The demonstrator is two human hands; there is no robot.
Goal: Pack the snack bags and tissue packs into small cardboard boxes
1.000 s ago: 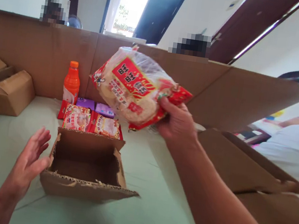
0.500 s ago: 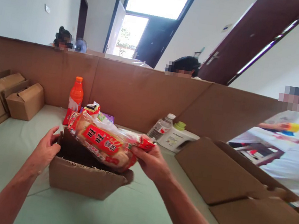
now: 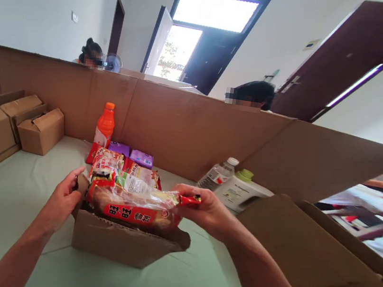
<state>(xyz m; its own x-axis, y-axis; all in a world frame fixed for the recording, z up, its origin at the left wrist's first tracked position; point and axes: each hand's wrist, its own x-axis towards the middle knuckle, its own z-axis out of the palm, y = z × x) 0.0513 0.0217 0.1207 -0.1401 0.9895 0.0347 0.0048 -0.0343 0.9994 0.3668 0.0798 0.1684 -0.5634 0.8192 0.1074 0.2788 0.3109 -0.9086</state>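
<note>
My right hand grips one end of a red and clear packet of rice crackers. The packet lies lengthwise in the mouth of a small open cardboard box, partly below its rim. At the box's left side, my left hand pinches the upright flap between thumb and fingers. Just behind the box are red and white snack packets, two purple boxes and an orange bottle. The inside of the box is mostly hidden by the packet.
A clear plastic bottle and a white jug with a green cap stand at the back right. Cardboard boxes line the left and right. A tall cardboard partition crosses the back; other people are beyond it.
My right hand has lowered the cracker packet into the box's mouth and levelled it. My left hand stays at the box flap. The view has shifted, uncovering the snack packets behind.
</note>
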